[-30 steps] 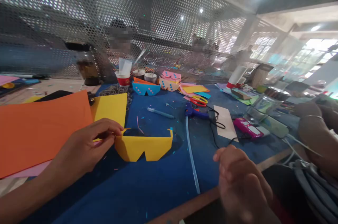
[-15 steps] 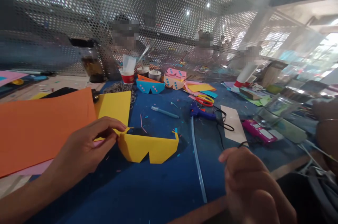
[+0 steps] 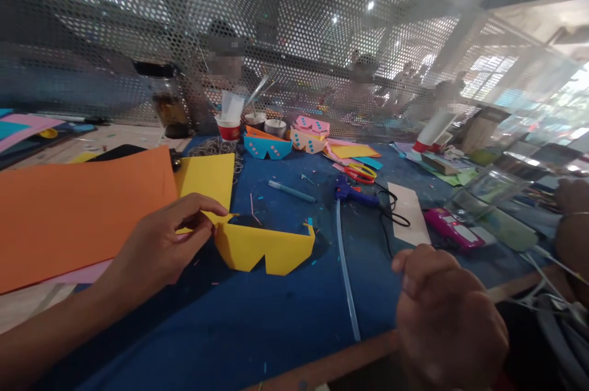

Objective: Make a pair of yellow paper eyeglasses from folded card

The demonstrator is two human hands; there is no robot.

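Pinched between the thumb and fingers of my left hand [image 3: 181, 231] is the left end of a pair of yellow paper glasses [image 3: 246, 250], standing on the blue tabletop [image 3: 271, 317]. A small blue piece sits on the glasses' far right end. My right hand [image 3: 453, 311] hovers at the table's front edge, its fingers curled closed; whatever is inside them is hidden. Between the hands lies a blue glue gun [image 3: 352, 192] with a long clear glue stick [image 3: 346, 274] in it. Behind the glasses rests a capped pale-blue pen [image 3: 292, 191].
Orange paper [image 3: 87, 210] and yellow paper [image 3: 209, 179] lie at left. Blue paper glasses [image 3: 267, 147] and others stand at the back beside a red-and-white cup [image 3: 229, 129]. A magenta device [image 3: 451, 228] and a clear container [image 3: 488, 194] sit right, near another person's hand [image 3: 575, 201].
The view has shifted slightly. My right hand has turned, with its fingers still curled. My left hand keeps its pinch on the yellow paper glasses.
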